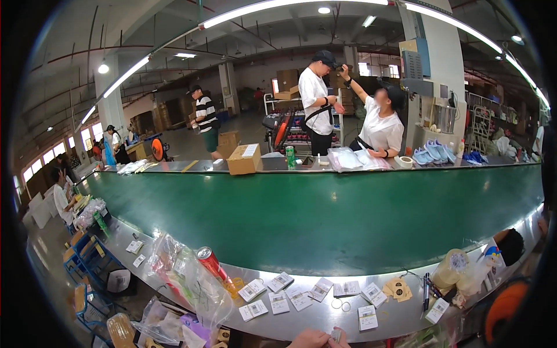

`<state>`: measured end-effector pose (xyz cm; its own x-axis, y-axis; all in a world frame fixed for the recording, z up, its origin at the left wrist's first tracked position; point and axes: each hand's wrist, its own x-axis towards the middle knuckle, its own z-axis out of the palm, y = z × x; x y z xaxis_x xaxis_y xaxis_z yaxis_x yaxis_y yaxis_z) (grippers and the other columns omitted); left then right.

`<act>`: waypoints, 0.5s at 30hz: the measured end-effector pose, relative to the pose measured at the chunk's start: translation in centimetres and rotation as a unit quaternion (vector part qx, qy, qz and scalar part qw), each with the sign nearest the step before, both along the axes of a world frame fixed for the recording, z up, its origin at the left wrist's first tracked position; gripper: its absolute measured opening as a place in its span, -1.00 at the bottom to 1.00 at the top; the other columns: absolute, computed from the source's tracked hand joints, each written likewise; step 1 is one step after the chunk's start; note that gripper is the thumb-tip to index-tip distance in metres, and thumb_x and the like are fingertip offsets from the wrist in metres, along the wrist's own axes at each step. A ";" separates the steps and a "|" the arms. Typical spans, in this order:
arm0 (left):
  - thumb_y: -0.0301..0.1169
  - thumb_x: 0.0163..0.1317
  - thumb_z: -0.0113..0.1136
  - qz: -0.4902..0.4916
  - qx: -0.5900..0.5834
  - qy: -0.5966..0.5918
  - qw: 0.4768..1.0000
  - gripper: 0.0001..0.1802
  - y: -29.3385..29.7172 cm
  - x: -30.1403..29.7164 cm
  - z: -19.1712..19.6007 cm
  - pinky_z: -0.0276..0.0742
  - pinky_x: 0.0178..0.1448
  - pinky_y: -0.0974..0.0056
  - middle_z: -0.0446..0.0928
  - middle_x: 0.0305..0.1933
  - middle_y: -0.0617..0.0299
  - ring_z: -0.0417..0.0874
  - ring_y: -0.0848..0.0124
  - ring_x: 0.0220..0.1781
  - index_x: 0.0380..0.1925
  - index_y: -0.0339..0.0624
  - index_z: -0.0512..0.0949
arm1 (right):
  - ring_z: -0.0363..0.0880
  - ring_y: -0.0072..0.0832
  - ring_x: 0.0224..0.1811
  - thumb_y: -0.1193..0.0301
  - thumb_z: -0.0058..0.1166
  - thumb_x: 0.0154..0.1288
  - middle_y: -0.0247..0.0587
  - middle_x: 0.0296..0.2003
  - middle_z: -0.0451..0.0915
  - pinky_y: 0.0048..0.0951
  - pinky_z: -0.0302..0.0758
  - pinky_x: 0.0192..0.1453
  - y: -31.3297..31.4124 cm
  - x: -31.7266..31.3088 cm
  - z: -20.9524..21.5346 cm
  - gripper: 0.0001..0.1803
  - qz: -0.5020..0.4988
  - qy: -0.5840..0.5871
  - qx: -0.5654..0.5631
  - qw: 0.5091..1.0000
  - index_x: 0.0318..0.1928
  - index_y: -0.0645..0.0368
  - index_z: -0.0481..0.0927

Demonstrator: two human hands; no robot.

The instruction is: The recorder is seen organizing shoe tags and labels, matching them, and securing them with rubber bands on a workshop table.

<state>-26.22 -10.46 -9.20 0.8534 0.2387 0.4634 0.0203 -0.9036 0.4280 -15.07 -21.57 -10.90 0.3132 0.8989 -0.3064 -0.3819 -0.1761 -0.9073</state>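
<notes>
Both my hands are at the lower edge, close together at the front of the metal worktop [278, 322]. My right hand [342, 337] is closed on a small pale stack of labels [335, 334], of which only a narrow end shows. Beside it, my left hand [310, 338] has its fingers curled in; what they hold is hidden. Just beyond lie several stacks of white printed labels, the nearest label stack [367, 318] bound with a band. Loose rubber bands [346, 305] lie among them.
A red can [211, 262] and clear plastic bags [191, 284] stand left. Brown tags [398, 288], pens [426, 293] and tape rolls [451, 268] lie right. Behind runs a green conveyor belt [301, 217]; people stand across it, near a cardboard box [244, 159]. A person's head [512, 248] is at right.
</notes>
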 end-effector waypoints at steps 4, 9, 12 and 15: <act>-0.48 -0.13 0.08 0.006 -0.096 -0.029 0.995 -0.94 0.0 -0.5 0.8 0.38 -0.43 0.12 0.42 -0.61 0.05 0.45 0.09 -0.55 -0.63 -0.23 0.43 | 0.49 -0.40 -0.16 0.33 -0.30 0.39 -0.11 -0.16 0.50 -0.47 0.44 -0.07 -0.3 -0.5 -0.4 -0.64 0.028 0.065 0.019 0.997 0.08 0.28 0.31; -0.53 -0.04 0.02 0.001 -0.401 -0.113 0.909 -0.98 -0.8 -1.4 -0.3 0.39 -0.47 0.26 0.38 -0.63 0.21 0.46 0.36 -0.55 -0.55 -0.25 0.43 | 0.56 -0.44 -0.36 0.33 -0.25 0.37 -0.19 -0.25 0.52 -0.50 0.51 -0.27 -0.9 -0.9 1.2 -0.65 0.036 0.136 0.051 0.989 0.06 0.27 0.31; -0.55 0.06 0.00 -0.009 -0.528 -0.112 0.842 -0.98 -1.6 -1.8 1.1 0.37 -0.47 0.39 0.37 -0.61 0.31 0.44 0.51 -0.52 -0.47 -0.23 0.42 | 0.57 -0.40 -0.36 0.33 -0.23 0.36 -0.18 -0.25 0.53 -0.48 0.53 -0.29 -1.2 -1.1 2.3 -0.64 0.010 0.147 0.061 0.987 0.07 0.28 0.31; -0.55 0.12 -0.01 -0.013 -0.680 -0.019 0.732 -0.96 -1.6 -2.6 1.5 0.34 -0.48 0.47 0.40 -0.55 0.32 0.41 0.55 -0.55 -0.40 -0.21 0.42 | 0.56 -0.41 -0.31 0.33 -0.21 0.35 -0.18 -0.23 0.53 -0.48 0.53 -0.28 -2.0 -0.4 1.5 -0.63 0.038 0.208 0.040 0.977 0.08 0.27 0.30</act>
